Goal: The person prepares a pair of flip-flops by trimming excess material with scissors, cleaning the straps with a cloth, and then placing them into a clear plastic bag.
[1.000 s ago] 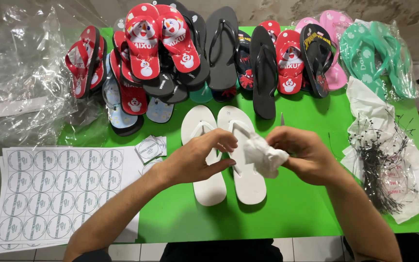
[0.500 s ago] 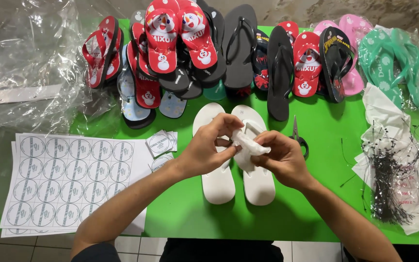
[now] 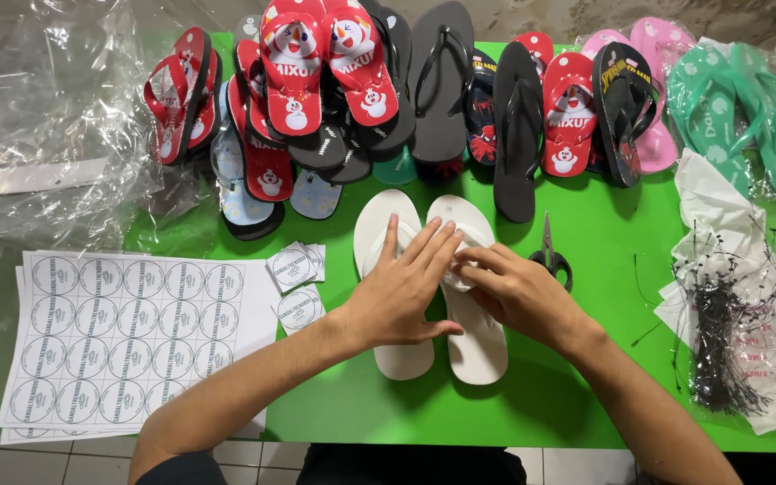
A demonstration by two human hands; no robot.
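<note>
Left hand: our left hand (image 3: 399, 296) is lying flat across the white flip-flops (image 3: 482, 346), fingers stretched out and pressing down on the straps, not curled around anything.
Right hand: our right hand (image 3: 515, 292) is coming in from the right, fingertips bunched at the strap of the right-hand sandal. They're meeting the left fingertips there. We can't tell if they're actually pinching something, that spot is hidden.
Flip-flops: the white pair is sitting side by side, soles down, in the middle of the frame on the green table (image 3: 586, 395).
Scissors: small scissors (image 3: 549, 256) are lying just right of the pair, near our right hand, not touching it.
Stickers: a sheet of round labels (image 3: 127, 332) is taking up the lower left, with a few cut-out labels (image 3: 296, 268) sitting between it and our left hand.
Top of frame: a row of red, black, pink and teal sandals (image 3: 442, 99) is lining the back edge.
Right edge: a bundle of black plastic tag ties (image 3: 729, 332) is resting on white plastic.
Upper left: clear plastic bags (image 3: 47, 126) are piling up.
</note>
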